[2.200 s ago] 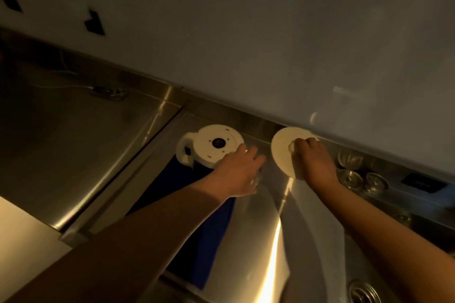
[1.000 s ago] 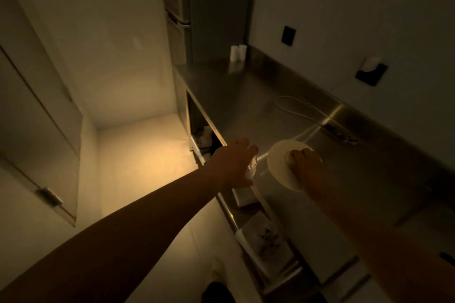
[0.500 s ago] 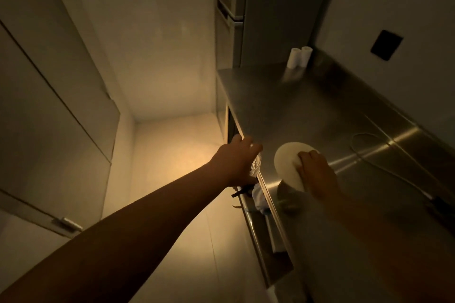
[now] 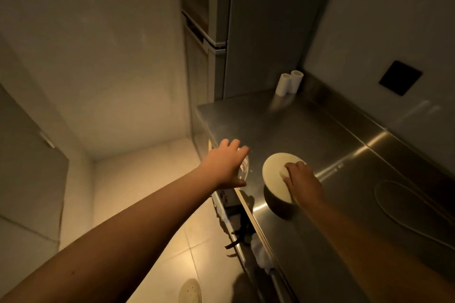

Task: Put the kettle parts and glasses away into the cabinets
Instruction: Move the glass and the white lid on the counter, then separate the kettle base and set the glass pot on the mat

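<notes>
— Hands were full, weren't they? Our left hand (image 4: 227, 163) gripped a glass (image 4: 243, 167) from above, over the counter (image 4: 307, 130) edge.

— Yes, and our right hand (image 4: 301, 179) pinched the round kettle lid (image 4: 274, 177), carrying it above the counter.

— We could hardly see the glass; fingers hid most of it. The open shelves below were too dark.

Clear glass (image 4: 243, 167) in the left hand (image 4: 227, 165); cream disc (image 4: 275, 177), perhaps the kettle lid, tilted.

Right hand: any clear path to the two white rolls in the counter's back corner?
Probably, once freed. The right hand grips a cream round disc, and bare steel counter lies between it and the two white rolls; nothing blocks. Actual reach can't be judged.
</notes>
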`<state>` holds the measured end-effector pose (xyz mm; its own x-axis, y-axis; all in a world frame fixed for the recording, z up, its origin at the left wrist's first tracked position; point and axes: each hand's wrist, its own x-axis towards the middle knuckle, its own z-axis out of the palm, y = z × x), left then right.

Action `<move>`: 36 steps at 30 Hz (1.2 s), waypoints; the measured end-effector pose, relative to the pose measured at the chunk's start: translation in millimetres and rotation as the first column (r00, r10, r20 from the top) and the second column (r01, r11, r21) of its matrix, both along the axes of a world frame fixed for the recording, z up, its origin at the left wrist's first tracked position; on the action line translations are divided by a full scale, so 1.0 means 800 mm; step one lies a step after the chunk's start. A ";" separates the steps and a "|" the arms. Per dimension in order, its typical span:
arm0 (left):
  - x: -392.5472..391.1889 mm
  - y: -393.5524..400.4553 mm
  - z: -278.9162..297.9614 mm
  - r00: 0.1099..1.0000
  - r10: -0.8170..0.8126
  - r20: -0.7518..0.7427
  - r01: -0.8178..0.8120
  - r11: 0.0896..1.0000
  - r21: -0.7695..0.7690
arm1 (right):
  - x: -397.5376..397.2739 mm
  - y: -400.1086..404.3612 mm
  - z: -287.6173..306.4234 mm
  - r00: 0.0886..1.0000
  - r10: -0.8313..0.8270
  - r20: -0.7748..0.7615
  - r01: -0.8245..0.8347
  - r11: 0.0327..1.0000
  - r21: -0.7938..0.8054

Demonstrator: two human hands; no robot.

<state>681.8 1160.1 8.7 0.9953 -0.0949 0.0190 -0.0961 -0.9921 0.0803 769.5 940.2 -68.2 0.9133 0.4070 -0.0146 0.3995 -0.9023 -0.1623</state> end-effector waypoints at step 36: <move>0.468 0.238 -0.089 0.824 -0.498 -0.268 0.514 0.857 -0.012 | 0.358 0.242 -0.081 0.899 -0.431 -0.078 0.426 0.902 -0.073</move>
<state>1056.3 1350.9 -62.5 0.7762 -0.5799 -0.2472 -0.5706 -0.8130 0.1155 1056.0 1133.9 -133.2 0.9929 -0.0268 -0.1160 -0.0415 -0.9911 -0.1264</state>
